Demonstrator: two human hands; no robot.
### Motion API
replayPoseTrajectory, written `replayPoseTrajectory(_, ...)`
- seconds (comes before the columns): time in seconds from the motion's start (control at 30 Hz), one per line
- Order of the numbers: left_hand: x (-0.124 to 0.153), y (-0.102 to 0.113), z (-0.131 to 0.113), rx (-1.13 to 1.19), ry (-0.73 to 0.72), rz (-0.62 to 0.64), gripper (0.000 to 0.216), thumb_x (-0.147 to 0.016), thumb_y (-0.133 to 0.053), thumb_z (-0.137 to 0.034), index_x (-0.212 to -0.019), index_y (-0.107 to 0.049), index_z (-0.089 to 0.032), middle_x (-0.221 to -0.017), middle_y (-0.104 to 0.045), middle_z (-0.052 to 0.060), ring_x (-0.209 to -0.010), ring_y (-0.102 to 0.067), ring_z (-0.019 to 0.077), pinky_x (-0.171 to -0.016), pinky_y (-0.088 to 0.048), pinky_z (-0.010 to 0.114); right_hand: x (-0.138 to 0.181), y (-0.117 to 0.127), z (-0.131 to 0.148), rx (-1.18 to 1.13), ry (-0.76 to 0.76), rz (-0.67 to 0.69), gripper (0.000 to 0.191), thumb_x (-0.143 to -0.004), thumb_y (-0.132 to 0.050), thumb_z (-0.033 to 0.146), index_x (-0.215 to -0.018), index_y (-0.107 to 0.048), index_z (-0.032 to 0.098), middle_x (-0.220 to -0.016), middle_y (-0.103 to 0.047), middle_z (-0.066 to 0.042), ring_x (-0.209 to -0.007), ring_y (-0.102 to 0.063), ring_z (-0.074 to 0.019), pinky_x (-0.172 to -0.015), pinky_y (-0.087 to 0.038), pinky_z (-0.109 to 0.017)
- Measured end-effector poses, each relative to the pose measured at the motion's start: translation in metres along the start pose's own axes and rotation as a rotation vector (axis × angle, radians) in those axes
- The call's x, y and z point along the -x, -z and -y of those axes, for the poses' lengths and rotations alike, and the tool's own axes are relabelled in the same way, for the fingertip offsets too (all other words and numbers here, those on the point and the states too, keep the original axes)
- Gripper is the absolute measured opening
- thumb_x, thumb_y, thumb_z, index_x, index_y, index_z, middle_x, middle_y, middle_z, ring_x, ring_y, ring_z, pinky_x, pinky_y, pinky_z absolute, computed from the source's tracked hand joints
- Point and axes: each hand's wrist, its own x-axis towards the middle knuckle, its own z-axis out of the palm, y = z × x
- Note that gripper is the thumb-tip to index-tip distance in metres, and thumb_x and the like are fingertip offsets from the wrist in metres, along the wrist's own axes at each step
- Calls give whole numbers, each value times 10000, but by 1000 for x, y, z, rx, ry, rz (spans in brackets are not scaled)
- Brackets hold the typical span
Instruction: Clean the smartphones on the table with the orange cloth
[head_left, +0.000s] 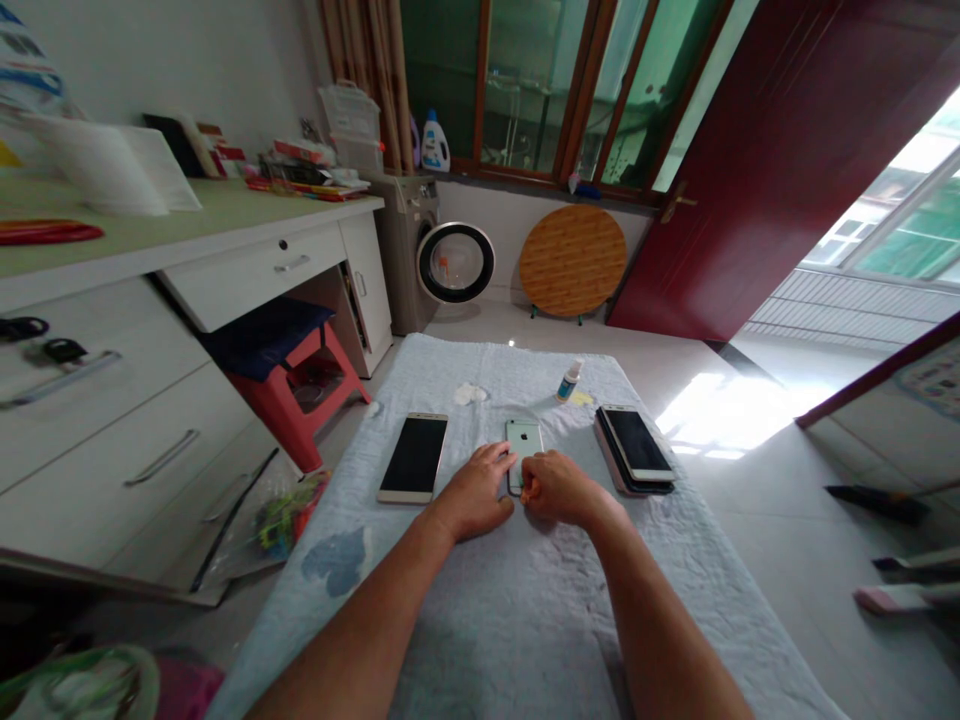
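A white phone [523, 438] lies back side up in the middle of the cloth-covered table [525, 600]. My left hand [476, 492] rests flat beside its left edge, fingers stretched out and touching it. My right hand [556, 488] is curled into a loose fist at the phone's near right corner; whether it holds anything is hidden. A gold-edged phone [414, 456] lies screen up to the left. A stack of phones [635, 449] sits to the right.
A small bottle [568, 381] and a white wad [470, 393] lie at the table's far end. A white desk with drawers [150, 330] and a red stool [296, 385] stand on the left. A washing machine [431, 255] and a round wooden tabletop [572, 260] are against the far wall.
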Motion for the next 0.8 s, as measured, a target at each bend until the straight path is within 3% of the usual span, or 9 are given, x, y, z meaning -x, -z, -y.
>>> replayPoseTrajectory(0.17, -1, 0, -2, -15, 9, -28, 585, -762, -671, -356, -1293, -531, -154, -1435, -443, 147, -1338, -387, 283, -1115, -324, 438, 6, 0, -22, -96, -107, 64, 203, -650, -657, 235, -846, -674, 189, -832, -695, -56, -732, -590, -175, -600, -348, -246)
replayPoseTrajectory(0.3, -3, -2, -4, -62, 25, -46, 514, -797, -679, -336, -1260, -556, -152, -1408, -481, 155, -1316, -421, 279, -1100, -341, 446, 6, -2, -37, -252, -163, 91, 206, -596, -710, 245, -791, -670, 194, -791, -688, -22, -683, -573, -149, -549, -341, -224)
replayPoseTrajectory(0.4, -4, -3, -6, -97, 29, -59, 497, -803, -685, -331, -1257, -558, -173, -1400, -497, 147, -1307, -435, 281, -1089, -354, 457, 6, 1, -41, -332, -173, 64, 165, -635, -663, 211, -797, -676, 183, -766, -687, -22, -665, -578, -139, -546, -353, -215)
replayPoseTrajectory(0.6, -3, -5, -11, -171, 21, -53, 441, -815, -681, -314, -1232, -594, -200, -1408, -485, 130, -1306, -429, 293, -1095, -351, 448, -3, 1, -41, -319, -178, -143, 181, -740, -558, 161, -863, -691, 164, -807, -702, -55, -747, -612, -157, -635, -380, -222)
replayPoseTrajectory(0.8, -1, -16, -10, -204, -20, -72, 373, -859, -618, -250, -1231, -605, -251, -1448, -427, 110, -1338, -374, 301, -1106, -322, 467, -24, -23, -45, -356, -260, -446, 171, -824, -501, 204, -930, -629, 167, -833, -662, -48, -800, -587, -165, -723, -390, -242)
